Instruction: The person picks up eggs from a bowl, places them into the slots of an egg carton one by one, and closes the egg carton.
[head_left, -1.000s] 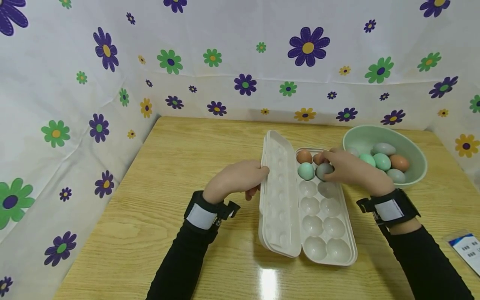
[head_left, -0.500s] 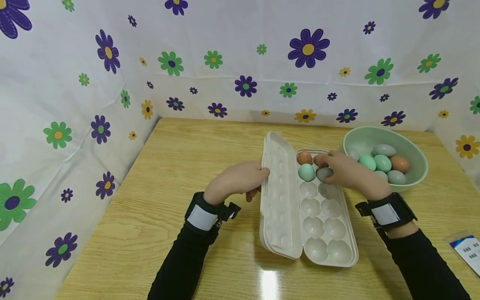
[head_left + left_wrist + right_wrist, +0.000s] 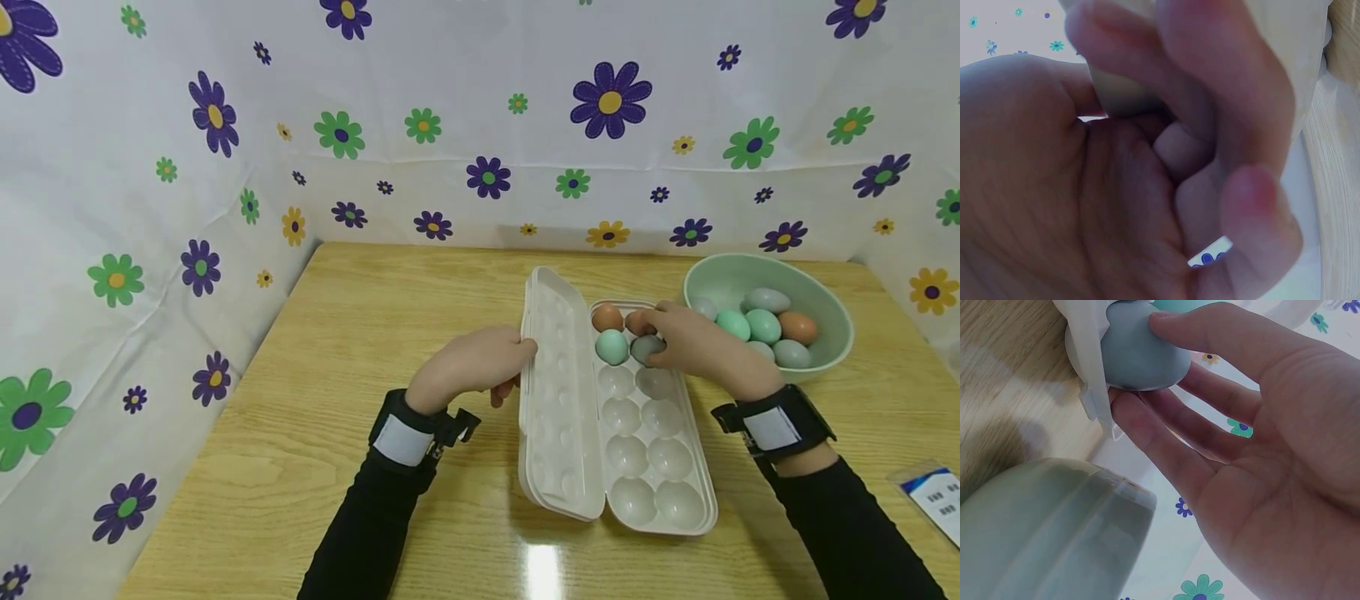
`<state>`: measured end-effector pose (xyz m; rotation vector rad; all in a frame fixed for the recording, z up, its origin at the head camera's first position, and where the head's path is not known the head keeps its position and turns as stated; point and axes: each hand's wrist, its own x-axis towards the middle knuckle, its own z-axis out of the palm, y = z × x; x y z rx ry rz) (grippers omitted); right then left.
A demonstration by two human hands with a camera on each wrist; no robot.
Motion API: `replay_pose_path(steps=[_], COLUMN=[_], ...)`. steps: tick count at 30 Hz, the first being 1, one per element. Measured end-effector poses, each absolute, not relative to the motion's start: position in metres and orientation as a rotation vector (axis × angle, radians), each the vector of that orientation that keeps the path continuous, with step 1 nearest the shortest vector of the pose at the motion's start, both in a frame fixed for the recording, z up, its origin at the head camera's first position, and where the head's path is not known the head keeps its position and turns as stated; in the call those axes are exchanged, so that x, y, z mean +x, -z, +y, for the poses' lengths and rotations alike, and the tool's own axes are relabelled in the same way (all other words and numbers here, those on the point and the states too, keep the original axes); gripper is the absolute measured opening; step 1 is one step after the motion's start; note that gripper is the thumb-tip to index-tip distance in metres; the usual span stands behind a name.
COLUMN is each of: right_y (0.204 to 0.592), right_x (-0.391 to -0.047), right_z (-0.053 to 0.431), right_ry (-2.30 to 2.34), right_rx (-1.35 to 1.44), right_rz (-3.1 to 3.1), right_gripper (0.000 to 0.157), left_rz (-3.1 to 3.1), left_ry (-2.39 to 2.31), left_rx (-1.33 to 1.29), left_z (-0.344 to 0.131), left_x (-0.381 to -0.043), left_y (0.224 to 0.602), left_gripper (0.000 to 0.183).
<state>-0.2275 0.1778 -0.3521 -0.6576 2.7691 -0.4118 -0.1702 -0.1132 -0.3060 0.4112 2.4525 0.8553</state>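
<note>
White egg carton (image 3: 626, 454): on the wooden surface (image 3: 360, 317), right of centre in the head view, its long axis running top to bottom, the lower end swung slightly right

Lid (image 3: 561, 400): raised and tilted along the carton's left side, its long axis close to the same line

Left hand (image 3: 480, 358): clamped on the lid's left edge, thumb over the rim, other fingers curled at the outer side

Right hand (image 3: 690, 346): thumb and fingers closed around the grey egg

Grey egg (image 3: 1147, 350): right column, second cup from the top; in the right wrist view its rounded end bulges towards the right of the frame; fingers cover part, so I cannot tell exactly how its long axis lies

Top pair: one brown egg (image 3: 607, 317) at left, another partly hidden under fingers at right

Mint egg (image 3: 612, 347): just left of the grey egg

Green bowl (image 3: 720, 279): upper right of the frame, holding grey, mint and brown eggs
</note>
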Motion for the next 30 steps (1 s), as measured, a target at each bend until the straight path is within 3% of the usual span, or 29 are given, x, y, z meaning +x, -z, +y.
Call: replay_pose_path(steps=[30], right_y=[0.3492], right_x=[-0.2249], right_z=[0.1783], right_ry=[0.48], right_rx=[-0.643], right_rz=[2.758], right_gripper=[0.039], left_rz=[2.445], left_ry=[-0.855], left_rx=[0.425], left_z=[-0.1135], left_x=[-0.1702], left_y=[0.3054], left_gripper=[0.046])
